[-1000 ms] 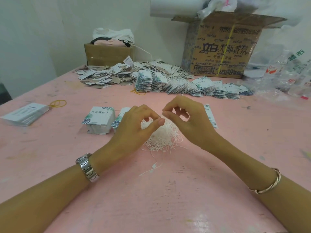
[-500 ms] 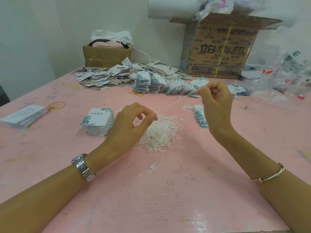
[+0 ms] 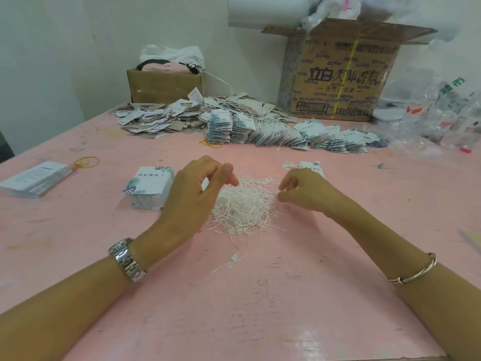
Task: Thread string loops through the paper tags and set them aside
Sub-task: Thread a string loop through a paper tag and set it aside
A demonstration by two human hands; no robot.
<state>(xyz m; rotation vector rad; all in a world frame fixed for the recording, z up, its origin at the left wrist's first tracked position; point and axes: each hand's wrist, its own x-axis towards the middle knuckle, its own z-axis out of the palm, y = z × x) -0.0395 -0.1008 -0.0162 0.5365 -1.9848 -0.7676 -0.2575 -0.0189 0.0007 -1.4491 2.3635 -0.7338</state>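
A tangled heap of white string loops [image 3: 243, 204] lies on the pink table [image 3: 260, 295] between my hands. My left hand [image 3: 195, 194] hovers at the heap's left edge with fingers loosely curled, thumb and forefinger apart, and nothing visible between them. My right hand [image 3: 304, 195] is down at the heap's right edge, its fingertips pinching strands there. A stack of leaf-printed paper tags [image 3: 151, 187] stands left of my left hand. A tag with a string on it [image 3: 304, 164] lies just beyond my right hand.
Rows and a loose heap of strung tags [image 3: 260, 126] fill the far middle. Behind them are a small carton [image 3: 164, 84] and a large printed carton [image 3: 338, 79]. Plastic bags [image 3: 437, 118] lie far right. A white card stack [image 3: 33, 178] and rubber bands [image 3: 86, 161] sit far left.
My right hand, which had pulled a string up and to the right, has come back down to the heap's right edge. My left hand has loosened its pinch and stayed put.
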